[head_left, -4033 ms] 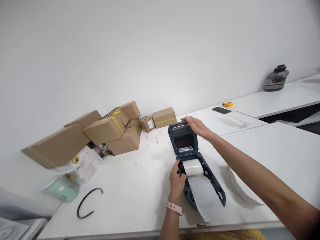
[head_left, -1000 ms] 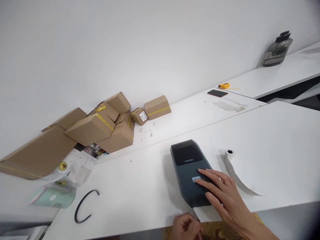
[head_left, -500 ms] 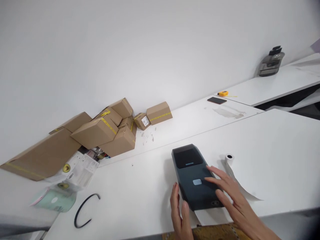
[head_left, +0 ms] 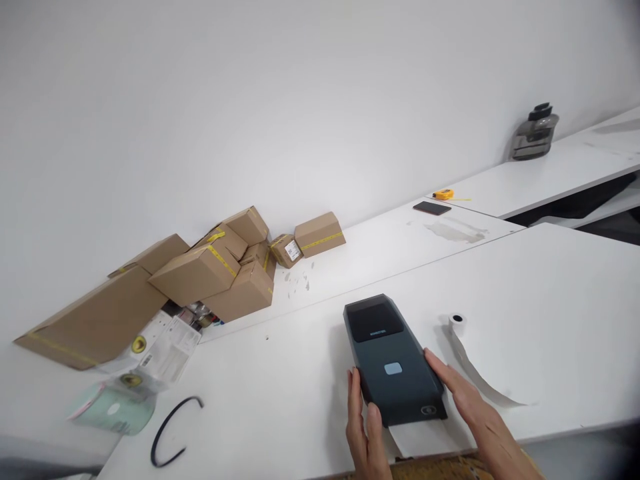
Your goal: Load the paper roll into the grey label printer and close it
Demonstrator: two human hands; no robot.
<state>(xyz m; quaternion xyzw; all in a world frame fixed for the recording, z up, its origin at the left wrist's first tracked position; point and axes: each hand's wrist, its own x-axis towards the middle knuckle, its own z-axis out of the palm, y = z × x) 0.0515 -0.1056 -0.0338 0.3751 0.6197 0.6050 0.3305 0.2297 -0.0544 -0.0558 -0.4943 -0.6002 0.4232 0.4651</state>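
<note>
A dark blue-grey label printer point(head_left: 400, 393) with a black window at its far end and a pale button lies on the white table in front of me. A white paper strip point(head_left: 425, 437) shows under its near edge. My left hand point(head_left: 365, 427) is against its left side, fingers along the edge and thumb at the near corner. Along the right side, my right hand point(head_left: 465, 400) presses with its fingers, so the printer sits between both palms. To the right stands a small white paper roll point(head_left: 457, 324), its loose tail curling toward me.
Cardboard boxes point(head_left: 200, 273) are piled against the wall at the left. Before them lie clear-wrapped packages point(head_left: 170, 347), a mint-green tub point(head_left: 123, 410) and a black curved band point(head_left: 163, 427). Farther right are a phone point(head_left: 433, 208), a yellow tape measure point(head_left: 443, 195) and a grey bottle point(head_left: 535, 133).
My right hand has moved off the printer's top, near the button, down to its right side. My left hand stays at the left side. The view has shifted slightly.
</note>
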